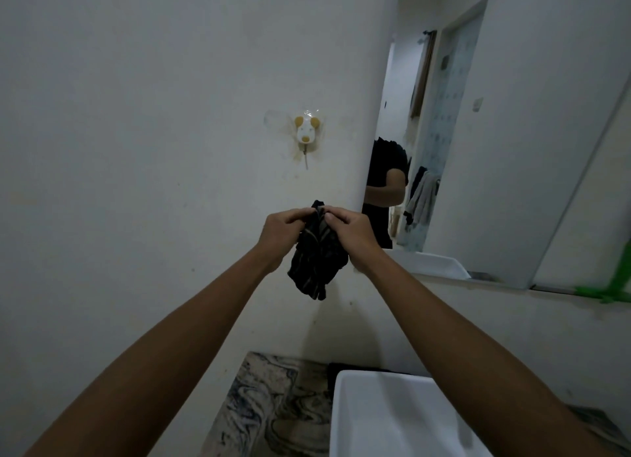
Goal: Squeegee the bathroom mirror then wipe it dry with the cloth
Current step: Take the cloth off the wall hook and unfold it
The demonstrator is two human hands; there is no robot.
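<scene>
A dark striped cloth hangs bunched between both hands in front of the white wall. My left hand pinches its top edge from the left, and my right hand pinches the same edge from the right. The bathroom mirror fills the wall to the right of the hands and reflects a person in a dark shirt. A green object, possibly the squeegee, lies at the mirror's lower right edge, partly cut off.
A white basin sits below on a marbled counter. A dog-shaped wall hook is stuck to the wall above the hands. The wall corner runs down just right of the cloth.
</scene>
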